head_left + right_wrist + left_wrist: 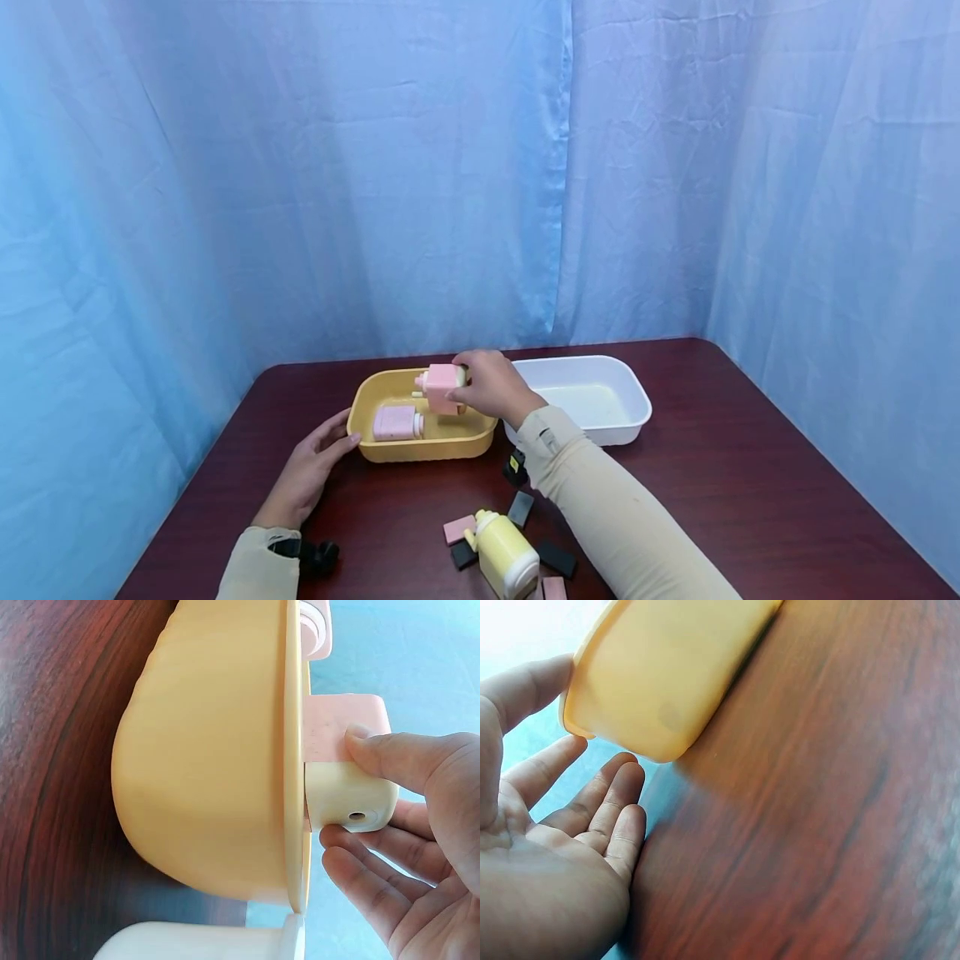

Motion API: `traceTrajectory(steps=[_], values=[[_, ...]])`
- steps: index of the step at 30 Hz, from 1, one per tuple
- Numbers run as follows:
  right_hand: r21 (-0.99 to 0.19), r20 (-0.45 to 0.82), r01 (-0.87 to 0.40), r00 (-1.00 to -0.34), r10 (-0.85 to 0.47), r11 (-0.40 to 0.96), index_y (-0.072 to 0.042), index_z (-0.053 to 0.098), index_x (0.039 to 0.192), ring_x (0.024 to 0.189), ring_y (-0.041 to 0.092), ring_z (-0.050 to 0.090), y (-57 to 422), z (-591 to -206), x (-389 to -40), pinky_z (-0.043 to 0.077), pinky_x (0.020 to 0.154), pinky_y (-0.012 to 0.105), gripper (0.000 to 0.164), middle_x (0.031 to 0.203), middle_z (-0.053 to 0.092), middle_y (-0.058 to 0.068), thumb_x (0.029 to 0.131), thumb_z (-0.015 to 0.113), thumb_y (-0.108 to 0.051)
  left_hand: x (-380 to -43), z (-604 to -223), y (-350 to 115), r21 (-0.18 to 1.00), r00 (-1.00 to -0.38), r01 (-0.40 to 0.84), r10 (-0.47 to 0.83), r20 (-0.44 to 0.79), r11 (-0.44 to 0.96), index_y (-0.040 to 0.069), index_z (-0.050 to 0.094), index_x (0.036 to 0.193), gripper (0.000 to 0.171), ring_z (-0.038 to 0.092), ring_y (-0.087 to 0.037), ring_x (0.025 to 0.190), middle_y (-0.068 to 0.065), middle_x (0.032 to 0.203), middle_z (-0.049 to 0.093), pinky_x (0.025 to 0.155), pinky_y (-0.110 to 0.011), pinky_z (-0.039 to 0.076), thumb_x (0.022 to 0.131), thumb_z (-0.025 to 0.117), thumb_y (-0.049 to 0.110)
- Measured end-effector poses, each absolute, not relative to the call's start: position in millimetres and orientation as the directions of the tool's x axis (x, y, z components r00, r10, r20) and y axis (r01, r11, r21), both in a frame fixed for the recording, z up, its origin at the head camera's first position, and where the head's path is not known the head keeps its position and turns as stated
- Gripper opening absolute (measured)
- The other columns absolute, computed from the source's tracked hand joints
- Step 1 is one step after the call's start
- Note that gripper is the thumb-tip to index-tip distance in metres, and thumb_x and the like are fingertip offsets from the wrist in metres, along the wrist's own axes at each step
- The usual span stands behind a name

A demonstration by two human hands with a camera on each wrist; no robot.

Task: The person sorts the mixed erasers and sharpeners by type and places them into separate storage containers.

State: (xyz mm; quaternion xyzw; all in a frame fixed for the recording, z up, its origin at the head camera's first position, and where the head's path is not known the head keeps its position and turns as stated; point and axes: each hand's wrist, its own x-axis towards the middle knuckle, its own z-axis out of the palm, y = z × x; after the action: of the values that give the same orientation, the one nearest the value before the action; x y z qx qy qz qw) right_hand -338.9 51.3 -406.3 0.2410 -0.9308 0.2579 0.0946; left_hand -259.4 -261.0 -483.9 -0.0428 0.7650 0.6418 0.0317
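Pink bottle (pixel 441 388) held over the yellow tray (pixel 427 451)
On my feed the white tray (pixel 592 405) sits just alongside, partly hidden by the right sleeve (pixel 615 500); a pale pink bottle (pixel 394 422) lies inside the yellow tray, and I see a yellow bottle (pixel 506 552) nearer, among small blocks (pixel 557 559). The held bottle's nozzle points left, its long axis crosswise. The right hand (pixel 492 385) pinches it between thumb and fingers; the left hand (pixel 309 472), fingers loosely spread, touches the tray's rim
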Motion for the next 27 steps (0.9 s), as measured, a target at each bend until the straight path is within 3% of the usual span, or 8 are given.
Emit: traceTrajectory(steps=[8, 16, 18, 23, 25, 27], values=[[-0.477, 0.284, -0.498, -0.867, -0.409, 0.725, -0.010, 0.072, 0.125, 0.083, 0.007, 0.066, 45.2, -408.8, -343.3, 0.055, 0.073, 0.025, 0.045, 0.112, 0.075, 0.001, 0.086, 0.086, -0.028, -260.1, -483.8, -260.2, 0.974, -0.994, -0.110, -0.030, -0.106, 0.196, 0.027, 0.041, 0.159, 0.076, 0.044, -0.020, 0.146, -0.005, 0.159, 0.047, 0.122, -0.044, 0.032, 0.093, 0.073, 0.050], [-0.444, 0.297, -0.518, -0.855, -0.425, 0.731, -0.009, 0.074, 0.122, 0.088, 0.011, 0.066, 37.7, -414.6, -344.4, 0.054, 0.078, 0.027, 0.043, 0.110, 0.076, 0.001, 0.084, 0.087, -0.024, -261.4, -483.8, -261.2, 0.978, -0.995, -0.104, -0.020, -0.102, 0.183, 0.025, 0.040, 0.160, 0.077, 0.041, -0.023, 0.148, -0.007, 0.160, 0.045, 0.124, -0.047, 0.031, 0.094, 0.073, 0.048], [-0.437, 0.300, -0.522, -0.852, -0.429, 0.732, -0.009, 0.074, 0.122, 0.091, 0.012, 0.066, 35.6, -415.6, -344.7, 0.054, 0.080, 0.028, 0.043, 0.110, 0.076, 0.001, 0.083, 0.087, -0.024, -261.4, -483.3, -261.6, 0.977, -0.995, -0.104, -0.017, -0.103, 0.187, 0.025, 0.040, 0.160, 0.076, 0.041, -0.021, 0.148, -0.007, 0.161, 0.045, 0.122, -0.042, 0.033, 0.095, 0.073, 0.047], [-0.436, 0.296, -0.528, -0.849, -0.438, 0.729, -0.009, 0.074, 0.122, 0.094, 0.013, 0.067, 31.1, -417.1, -344.8, 0.055, 0.080, 0.028, 0.043, 0.112, 0.076, 0.002, 0.084, 0.087, -0.022, -259.7, -481.3, -262.6, 0.975, -0.995, -0.103, -0.005, -0.104, 0.197, 0.025, 0.039, 0.160, 0.074, 0.042, -0.018, 0.146, -0.007, 0.161, 0.044, 0.106, -0.017, 0.040, 0.097, 0.071, 0.046], [-0.432, 0.296, -0.531, -0.847, -0.442, 0.729, -0.009, 0.074, 0.122, 0.094, 0.014, 0.067, 29.3, -416.6, -344.2, 0.055, 0.080, 0.028, 0.042, 0.112, 0.076, 0.003, 0.084, 0.086, -0.022, -259.1, -480.7, -262.6, 0.976, -0.995, -0.102, -0.001, -0.104, 0.195, 0.025, 0.038, 0.161, 0.074, 0.041, -0.019, 0.147, -0.008, 0.162, 0.044, 0.107, -0.018, 0.040, 0.097, 0.071, 0.046], [-0.426, 0.297, -0.534, -0.845, -0.445, 0.731, -0.008, 0.074, 0.122, 0.094, 0.014, 0.066, 27.5, -415.6, -343.5, 0.054, 0.080, 0.028, 0.042, 0.111, 0.076, 0.003, 0.084, 0.086, -0.021, -259.1, -480.5, -262.5, 0.977, -0.995, -0.102, 0.001, -0.104, 0.189, 0.024, 0.038, 0.161, 0.074, 0.040, -0.020, 0.148, -0.008, 0.162, 0.043, 0.115, -0.028, 0.038, 0.097, 0.071, 0.045]])
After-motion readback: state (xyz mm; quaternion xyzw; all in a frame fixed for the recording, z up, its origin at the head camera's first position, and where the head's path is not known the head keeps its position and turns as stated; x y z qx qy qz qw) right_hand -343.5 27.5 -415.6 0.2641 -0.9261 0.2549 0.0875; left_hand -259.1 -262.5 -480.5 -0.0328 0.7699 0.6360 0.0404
